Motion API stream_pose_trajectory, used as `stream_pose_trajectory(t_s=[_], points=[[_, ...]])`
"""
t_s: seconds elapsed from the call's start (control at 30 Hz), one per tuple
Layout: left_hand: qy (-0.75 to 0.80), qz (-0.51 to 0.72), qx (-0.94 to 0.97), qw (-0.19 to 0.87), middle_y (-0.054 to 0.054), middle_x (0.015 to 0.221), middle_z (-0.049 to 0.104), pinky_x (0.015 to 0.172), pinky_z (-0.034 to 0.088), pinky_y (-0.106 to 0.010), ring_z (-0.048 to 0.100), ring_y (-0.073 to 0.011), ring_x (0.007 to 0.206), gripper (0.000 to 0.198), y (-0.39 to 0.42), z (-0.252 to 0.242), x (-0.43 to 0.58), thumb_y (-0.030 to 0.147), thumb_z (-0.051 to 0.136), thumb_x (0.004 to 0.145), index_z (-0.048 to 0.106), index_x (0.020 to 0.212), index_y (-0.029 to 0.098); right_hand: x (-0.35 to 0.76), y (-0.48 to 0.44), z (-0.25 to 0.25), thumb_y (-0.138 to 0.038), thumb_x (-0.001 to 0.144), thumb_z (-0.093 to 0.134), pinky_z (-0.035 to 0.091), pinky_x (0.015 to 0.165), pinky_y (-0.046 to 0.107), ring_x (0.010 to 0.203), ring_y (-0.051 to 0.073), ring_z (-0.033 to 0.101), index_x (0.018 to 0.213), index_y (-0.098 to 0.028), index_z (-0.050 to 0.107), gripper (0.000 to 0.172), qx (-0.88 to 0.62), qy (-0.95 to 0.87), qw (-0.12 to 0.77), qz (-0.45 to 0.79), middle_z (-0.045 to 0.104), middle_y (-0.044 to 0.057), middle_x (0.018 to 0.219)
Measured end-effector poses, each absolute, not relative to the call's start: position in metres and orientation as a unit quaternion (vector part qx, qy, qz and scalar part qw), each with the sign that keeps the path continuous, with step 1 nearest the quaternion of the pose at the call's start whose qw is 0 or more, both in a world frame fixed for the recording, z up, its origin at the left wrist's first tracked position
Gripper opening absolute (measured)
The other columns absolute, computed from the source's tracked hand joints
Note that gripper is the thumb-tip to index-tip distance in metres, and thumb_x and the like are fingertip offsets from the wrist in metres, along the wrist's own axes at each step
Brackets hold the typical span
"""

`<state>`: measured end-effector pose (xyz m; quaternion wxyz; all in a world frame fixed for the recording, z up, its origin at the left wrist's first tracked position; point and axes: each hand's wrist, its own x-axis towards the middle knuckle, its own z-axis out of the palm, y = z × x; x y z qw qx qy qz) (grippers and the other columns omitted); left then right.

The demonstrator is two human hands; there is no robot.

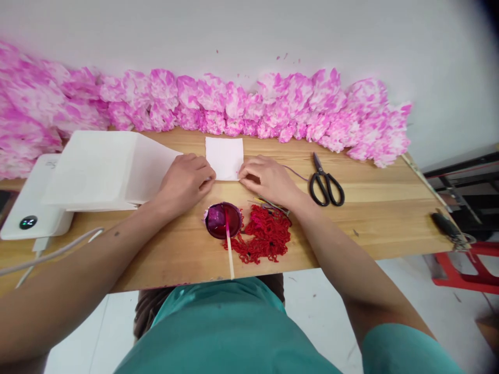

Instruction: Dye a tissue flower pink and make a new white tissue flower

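Observation:
A small square of white paper [224, 158] lies on the wooden table in front of me. My left hand [187, 177] has its fingers closed at the paper's lower left corner. At the lower right corner, the curled fingers of my right hand [270, 179] pinch the edge. Just nearer to me stands a small round bowl of dark pink dye [233, 218] with a purple lump in it. A thin stick [230, 254], stained pink at one end, leans in the bowl. Tangled red yarn [268, 236] lies beside the bowl, below my right hand.
Black-handled scissors [326, 182] lie to the right. A stack of white paper [97, 169] stands on the left, by a white power bank [37, 208] with a cable. Pink-and-white paper flowers [234, 104] line the wall. A red stool [468, 267] is at the right.

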<state>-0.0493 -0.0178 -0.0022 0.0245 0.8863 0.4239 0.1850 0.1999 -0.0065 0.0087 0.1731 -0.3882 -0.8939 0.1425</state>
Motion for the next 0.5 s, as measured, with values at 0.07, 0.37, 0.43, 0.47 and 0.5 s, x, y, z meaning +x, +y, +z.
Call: stream_pose_trajectory(t_s=[0.07, 0.37, 0.43, 0.47, 0.5], points=[[0.425, 0.179, 0.887, 0.03, -0.01, 0.092, 0.07, 0.085, 0.045, -0.044, 0.06, -0.0276, 0.091, 0.022, -0.018, -0.0024, -0.0494, 0.022, 0.051, 0.093, 0.072, 0.087, 0.02, 0.1997, -0.0083, 0.0101, -0.02, 0.091, 0.059, 0.042, 0.086, 0.035, 0.095, 0.023, 0.061, 0.088, -0.02, 0.069, 0.011, -0.392, -0.893, 0.17, 0.14, 0.073, 0.008, 0.101], [0.429, 0.187, 0.879, 0.097, -0.008, 0.09, 0.069, 0.085, 0.045, -0.041, 0.06, -0.0258, 0.091, 0.025, -0.0123, -0.0015, -0.0529, 0.029, 0.051, 0.094, 0.071, 0.082, 0.02, 0.1998, -0.0067, 0.0081, -0.031, 0.097, 0.056, 0.04, 0.083, 0.036, 0.093, 0.023, 0.059, 0.087, -0.02, 0.068, 0.019, -0.392, -0.895, 0.166, 0.134, 0.072, 0.008, 0.098], [0.435, 0.186, 0.875, 0.107, -0.007, 0.09, 0.069, 0.086, 0.045, -0.04, 0.06, -0.0252, 0.09, 0.026, -0.0119, -0.0011, -0.0528, 0.03, 0.05, 0.095, 0.071, 0.082, 0.02, 0.1985, -0.0065, 0.006, -0.034, 0.097, 0.056, 0.04, 0.082, 0.036, 0.092, 0.024, 0.059, 0.087, -0.019, 0.067, 0.021, -0.407, -0.89, 0.167, 0.122, 0.071, 0.008, 0.095], [0.439, 0.184, 0.873, 0.109, -0.007, 0.089, 0.069, 0.086, 0.045, -0.04, 0.06, -0.0249, 0.09, 0.027, -0.0116, -0.001, -0.0527, 0.031, 0.05, 0.095, 0.071, 0.082, 0.02, 0.1977, -0.0064, 0.005, -0.034, 0.097, 0.056, 0.04, 0.082, 0.036, 0.091, 0.024, 0.059, 0.086, -0.019, 0.067, 0.021, -0.415, -0.887, 0.167, 0.116, 0.071, 0.008, 0.094], [0.444, 0.183, 0.87, 0.11, -0.007, 0.089, 0.069, 0.086, 0.045, -0.04, 0.06, -0.0249, 0.09, 0.027, -0.0113, -0.001, -0.0527, 0.032, 0.05, 0.095, 0.071, 0.082, 0.02, 0.1969, -0.0063, 0.0041, -0.034, 0.097, 0.055, 0.04, 0.08, 0.036, 0.089, 0.024, 0.059, 0.085, -0.019, 0.066, 0.022, -0.424, -0.883, 0.166, 0.111, 0.07, 0.008, 0.093]])
